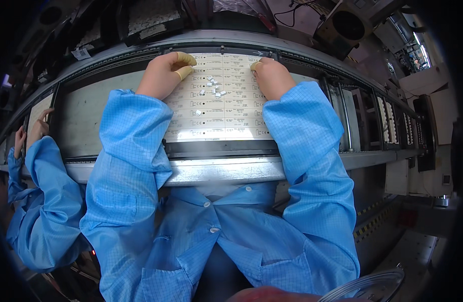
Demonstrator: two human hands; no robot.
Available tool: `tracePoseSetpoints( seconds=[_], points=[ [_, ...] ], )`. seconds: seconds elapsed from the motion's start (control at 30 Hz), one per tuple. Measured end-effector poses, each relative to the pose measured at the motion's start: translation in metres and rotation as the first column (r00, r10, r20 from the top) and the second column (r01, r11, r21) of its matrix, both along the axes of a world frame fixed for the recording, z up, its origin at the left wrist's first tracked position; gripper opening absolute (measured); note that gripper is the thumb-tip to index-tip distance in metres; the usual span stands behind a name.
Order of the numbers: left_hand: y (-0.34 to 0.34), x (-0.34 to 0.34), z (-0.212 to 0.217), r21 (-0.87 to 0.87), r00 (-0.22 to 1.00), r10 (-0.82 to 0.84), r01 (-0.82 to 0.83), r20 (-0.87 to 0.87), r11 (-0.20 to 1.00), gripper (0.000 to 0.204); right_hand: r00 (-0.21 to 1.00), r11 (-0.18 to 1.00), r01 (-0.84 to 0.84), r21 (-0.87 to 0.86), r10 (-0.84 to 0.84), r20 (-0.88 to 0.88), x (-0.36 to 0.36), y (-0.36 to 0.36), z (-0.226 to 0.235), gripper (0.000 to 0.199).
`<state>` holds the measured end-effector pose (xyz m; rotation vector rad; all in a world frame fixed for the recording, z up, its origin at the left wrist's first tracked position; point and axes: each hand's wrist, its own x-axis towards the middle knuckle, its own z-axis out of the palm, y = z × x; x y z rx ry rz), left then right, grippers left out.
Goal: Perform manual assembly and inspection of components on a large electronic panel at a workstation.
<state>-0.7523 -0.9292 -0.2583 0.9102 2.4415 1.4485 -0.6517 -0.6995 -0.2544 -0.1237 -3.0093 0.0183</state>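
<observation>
Hands: my left hand (163,75) and right hand (272,78) rest apart, pressing the white panel (216,118) at its far corners on the conveyor rail (216,171); thin, stiff, fragile, so I'd grip its edges, avoiding loose small parts (214,86).

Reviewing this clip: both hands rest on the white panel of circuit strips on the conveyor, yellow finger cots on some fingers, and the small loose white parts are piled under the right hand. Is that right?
Not quite. In the head view the small loose white parts lie in the open between the left hand and right hand, not under the right hand. The rest holds: both hands rest on the white panel on the conveyor, with yellow finger cots on some fingers.
</observation>
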Motion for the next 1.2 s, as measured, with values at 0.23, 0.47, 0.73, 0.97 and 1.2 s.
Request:
tracePoseSetpoints(
  seconds=[0.23, 0.47, 0.73, 0.97, 1.2],
  points=[
    [0.005, 0.012, 0.015, -0.056, 0.989, 0.018, -0.010, 0.145, 0.998, 0.020, 0.998, 0.999, -0.048, 0.018, 0.047, 0.046, -0.001, 0.001, 0.007, 0.019],
    [0.003, 0.004, -0.001, -0.035, 0.990, -0.007, 0.002, -0.142, 0.999, 0.016, 0.998, 0.998, -0.057, -0.027, 0.057, -0.026, 0.001, -0.012, 0.015, 0.022],
    [0.004, -0.004, -0.006, -0.194, 0.924, -0.125, 0.056, -0.362, 0.979, 0.018, 0.874, 0.859, -0.471, -0.199, 0.485, 0.021, -0.038, -0.036, 0.005, 0.023],
    [0.012, -0.002, 0.001, -0.221, 0.931, -0.091, 0.011, -0.354, 0.975, 0.017, 0.869, 0.825, -0.479, -0.301, 0.494, -0.029, -0.027, -0.033, 0.007, 0.016],
    [0.014, 0.000, 0.002, -0.303, 0.904, -0.148, 0.021, -0.401, 0.953, 0.012, 0.969, 0.890, -0.242, -0.387, 0.238, -0.060, 0.014, -0.007, 0.024, 0.014]
  ],
)
